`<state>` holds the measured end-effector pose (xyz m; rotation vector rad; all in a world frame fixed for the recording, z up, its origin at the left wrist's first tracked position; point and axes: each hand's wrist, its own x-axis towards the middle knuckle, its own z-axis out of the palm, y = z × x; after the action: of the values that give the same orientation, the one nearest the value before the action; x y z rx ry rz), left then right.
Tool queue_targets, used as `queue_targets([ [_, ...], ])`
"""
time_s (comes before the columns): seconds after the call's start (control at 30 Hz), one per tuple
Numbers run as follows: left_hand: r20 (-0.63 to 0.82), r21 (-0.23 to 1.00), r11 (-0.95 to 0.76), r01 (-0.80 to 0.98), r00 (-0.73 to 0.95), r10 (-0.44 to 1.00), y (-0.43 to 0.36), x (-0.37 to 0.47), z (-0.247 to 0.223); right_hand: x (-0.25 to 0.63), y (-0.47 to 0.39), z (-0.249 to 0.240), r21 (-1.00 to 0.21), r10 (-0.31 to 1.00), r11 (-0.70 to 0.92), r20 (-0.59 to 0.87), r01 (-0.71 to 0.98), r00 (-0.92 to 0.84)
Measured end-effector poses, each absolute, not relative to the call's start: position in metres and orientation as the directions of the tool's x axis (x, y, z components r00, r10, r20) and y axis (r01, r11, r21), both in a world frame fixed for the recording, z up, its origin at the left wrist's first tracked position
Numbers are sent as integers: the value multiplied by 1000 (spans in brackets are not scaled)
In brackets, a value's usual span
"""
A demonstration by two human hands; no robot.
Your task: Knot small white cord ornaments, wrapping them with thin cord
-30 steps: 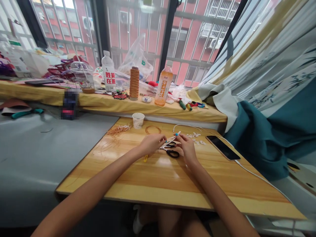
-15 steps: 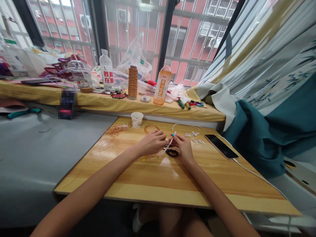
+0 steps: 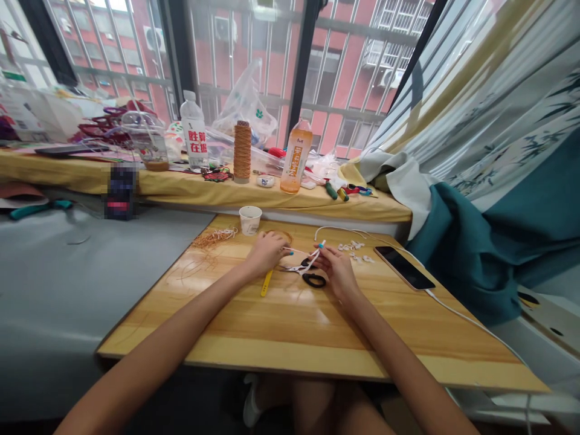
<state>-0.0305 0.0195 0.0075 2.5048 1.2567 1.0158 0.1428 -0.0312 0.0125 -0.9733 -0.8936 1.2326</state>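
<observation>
My right hand [image 3: 336, 269] pinches a narrow white cord [image 3: 314, 258] between thumb and fingers, its short end sticking up past the thumbnail. To the left, my left hand [image 3: 268, 250] has its fingertips closed on a thin light strand [image 3: 301, 251] that runs taut across to the right hand. Below and between the hands lie scissors with black handles [image 3: 314, 280], blades pointing left. A yellow strip [image 3: 266, 284] rests on the table under the left wrist. Partly behind the left hand is a coil of orange thread [image 3: 286, 236].
A paper cup [image 3: 250, 221] stands at the table's back edge, beside a heap of orange threads [image 3: 212, 238]. Several small white pieces [image 3: 357, 246] and a phone [image 3: 405, 267] with a white cable lie to the right. Bottles and a thread spool [image 3: 241, 152] line the sill.
My left hand has moved left, away from the right hand, drawing the thin strand out between them. The scissors and yellow strip are now more exposed. The right hand stays nearly in place.
</observation>
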Motion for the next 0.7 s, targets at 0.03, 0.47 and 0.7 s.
queue_targets([
  [0.03,468,420,-653,631,466,751,18,-30,8,142,-32,12,-939,996,31,-1,-343,92],
  [0.47,488,716,-690,108,631,604,-2,-21,19,137,-30,6,-958,996,-27,-49,-287,69],
  [0.7,591,465,-874,141,686,425,-2,-18,15,137,-28,3,-964,996,-1,-23,-264,82],
])
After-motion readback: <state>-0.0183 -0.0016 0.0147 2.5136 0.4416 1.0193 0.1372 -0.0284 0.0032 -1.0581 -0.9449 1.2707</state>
